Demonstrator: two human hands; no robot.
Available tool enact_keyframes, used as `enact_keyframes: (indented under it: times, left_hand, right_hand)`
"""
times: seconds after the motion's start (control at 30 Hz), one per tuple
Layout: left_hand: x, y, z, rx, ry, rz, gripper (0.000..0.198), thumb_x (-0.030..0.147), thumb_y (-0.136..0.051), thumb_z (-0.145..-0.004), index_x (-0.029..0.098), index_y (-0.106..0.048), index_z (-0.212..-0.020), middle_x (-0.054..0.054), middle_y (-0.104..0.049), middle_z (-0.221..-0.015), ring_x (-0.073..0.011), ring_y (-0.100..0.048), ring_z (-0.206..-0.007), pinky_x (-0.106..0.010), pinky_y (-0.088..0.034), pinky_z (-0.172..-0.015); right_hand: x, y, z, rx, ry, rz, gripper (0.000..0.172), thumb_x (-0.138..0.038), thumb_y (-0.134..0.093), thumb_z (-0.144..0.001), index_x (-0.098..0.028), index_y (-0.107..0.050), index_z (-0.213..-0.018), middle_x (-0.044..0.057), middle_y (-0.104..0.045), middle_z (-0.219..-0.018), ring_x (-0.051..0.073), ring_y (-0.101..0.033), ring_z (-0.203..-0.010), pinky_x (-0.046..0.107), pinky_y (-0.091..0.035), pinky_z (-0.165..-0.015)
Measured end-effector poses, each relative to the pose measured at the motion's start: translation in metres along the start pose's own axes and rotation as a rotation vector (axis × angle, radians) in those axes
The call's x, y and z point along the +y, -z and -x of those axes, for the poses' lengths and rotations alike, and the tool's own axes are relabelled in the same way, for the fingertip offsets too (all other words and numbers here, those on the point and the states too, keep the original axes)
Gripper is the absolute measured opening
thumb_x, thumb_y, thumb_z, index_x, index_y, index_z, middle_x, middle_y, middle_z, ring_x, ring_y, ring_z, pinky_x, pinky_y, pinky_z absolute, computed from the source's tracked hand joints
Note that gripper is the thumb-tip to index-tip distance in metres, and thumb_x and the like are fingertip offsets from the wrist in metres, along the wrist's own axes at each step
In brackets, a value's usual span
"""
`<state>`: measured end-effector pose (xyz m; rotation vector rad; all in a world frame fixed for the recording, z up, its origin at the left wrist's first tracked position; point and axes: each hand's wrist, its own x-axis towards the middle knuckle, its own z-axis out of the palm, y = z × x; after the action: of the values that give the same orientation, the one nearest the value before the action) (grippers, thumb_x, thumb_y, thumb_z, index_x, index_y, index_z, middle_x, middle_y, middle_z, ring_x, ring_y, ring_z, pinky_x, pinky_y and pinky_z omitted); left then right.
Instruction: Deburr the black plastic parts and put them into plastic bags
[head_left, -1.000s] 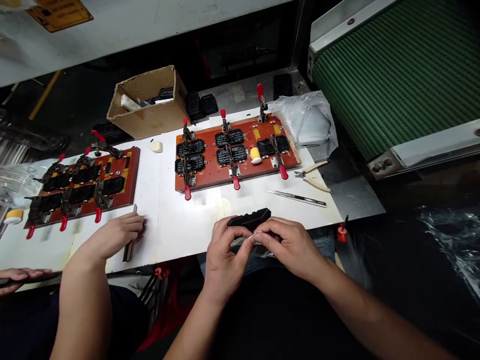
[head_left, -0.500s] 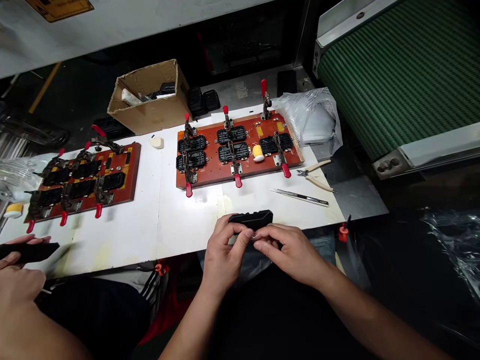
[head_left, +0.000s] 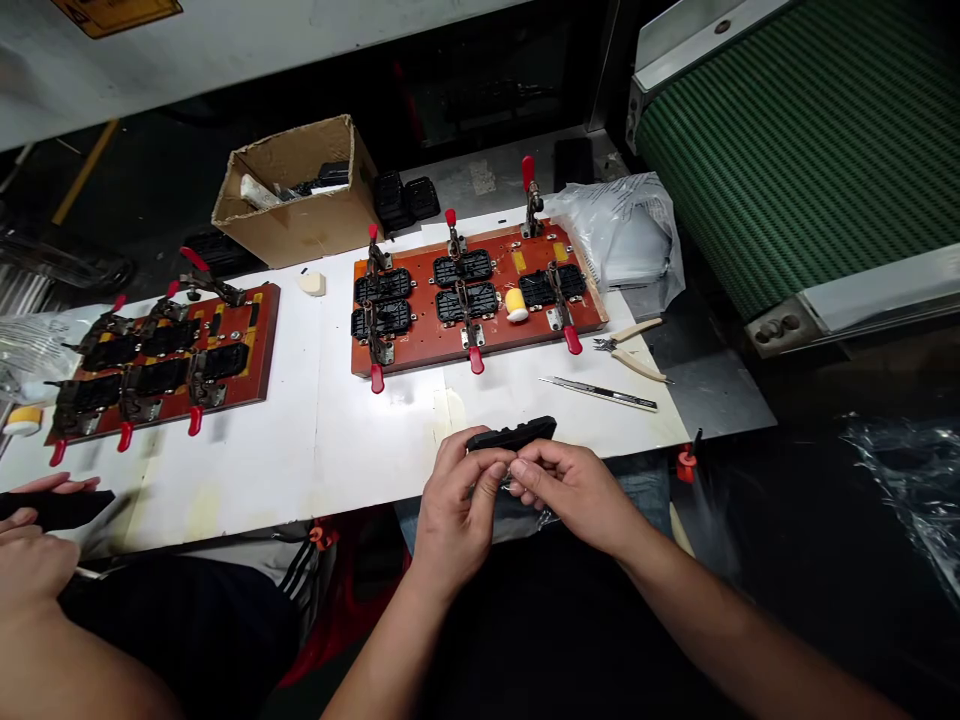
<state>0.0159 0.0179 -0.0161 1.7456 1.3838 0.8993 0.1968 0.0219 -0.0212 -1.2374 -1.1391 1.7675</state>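
Head view: left hand (head_left: 454,515) and right hand (head_left: 574,490) meet at the near table edge (head_left: 360,470), both pinching a black plastic part (head_left: 512,436) between fingertips. Beyond the hands lies a red clamp fixture (head_left: 480,292); a utility knife (head_left: 600,394) and cutters (head_left: 630,350) lie beyond the right hand. A co-worker's hand (head_left: 30,560) is far to the left, by a second fixture (head_left: 161,360).

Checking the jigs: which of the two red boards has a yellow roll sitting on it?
The right board, straight ahead of the hands; the roll lies on it. The left board carries none.
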Motion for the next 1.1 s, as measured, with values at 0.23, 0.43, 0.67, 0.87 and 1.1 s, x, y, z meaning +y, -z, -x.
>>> enact_keyframes:
  times: [0.23,0.43,0.67,0.87,1.1]
  left_hand:
    - [0.007,0.009,0.009,0.509,-0.073,-0.357,0.040,0.019,-0.076,-0.092,0.029,-0.072,-0.131,-0.009,-0.058,-0.135,-0.0271,-0.058,-0.129,-0.044,-0.047,-0.114]
    - [0.026,0.008,0.021,0.423,-0.012,-0.311,0.039,0.022,-0.077,-0.092,0.030,-0.072,-0.130,-0.007,-0.058,-0.136,-0.0253,-0.059,-0.129,-0.039,-0.050,-0.111]
    - [0.017,-0.013,0.014,0.266,0.268,-0.036,0.013,0.036,-0.073,-0.096,0.030,-0.081,-0.105,-0.005,-0.068,-0.124,-0.0247,-0.063,-0.123,-0.041,-0.053,-0.107]
    - [0.006,-0.003,0.007,0.203,0.120,-0.140,0.009,0.028,-0.069,-0.098,0.026,-0.078,-0.097,-0.005,-0.070,-0.114,-0.0239,-0.062,-0.120,-0.041,-0.050,-0.105]
    - [0.006,0.009,-0.001,0.240,0.080,-0.210,0.008,0.027,-0.065,-0.101,0.024,-0.072,-0.098,-0.006,-0.067,-0.113,-0.0231,-0.062,-0.115,-0.039,-0.050,-0.101]
  right_hand:
    - [0.021,0.000,-0.003,0.267,0.020,-0.210,0.023,-0.042,-0.075,-0.092,-0.020,-0.071,-0.087,0.000,-0.068,-0.077,0.014,-0.063,-0.069,0.024,-0.054,-0.060]
    - [0.015,-0.004,-0.003,0.511,0.236,0.113,0.013,-0.036,-0.073,-0.095,-0.023,-0.068,-0.095,-0.001,-0.071,-0.083,0.013,-0.065,-0.066,0.026,-0.056,-0.064]
    - [0.018,-0.019,0.000,0.278,0.366,0.227,0.010,-0.029,-0.067,-0.099,-0.026,-0.076,-0.099,0.004,-0.080,-0.104,0.020,-0.075,-0.094,0.033,-0.062,-0.084]
    - [0.022,-0.008,-0.004,0.269,0.122,-0.112,0.015,-0.035,-0.076,-0.089,-0.022,-0.072,-0.083,0.004,-0.077,-0.099,0.018,-0.072,-0.079,0.030,-0.061,-0.072]
    - [0.013,0.009,-0.009,0.301,0.085,-0.024,0.024,-0.044,-0.075,-0.090,-0.021,-0.066,-0.087,-0.002,-0.064,-0.071,0.014,-0.060,-0.062,0.027,-0.052,-0.060]
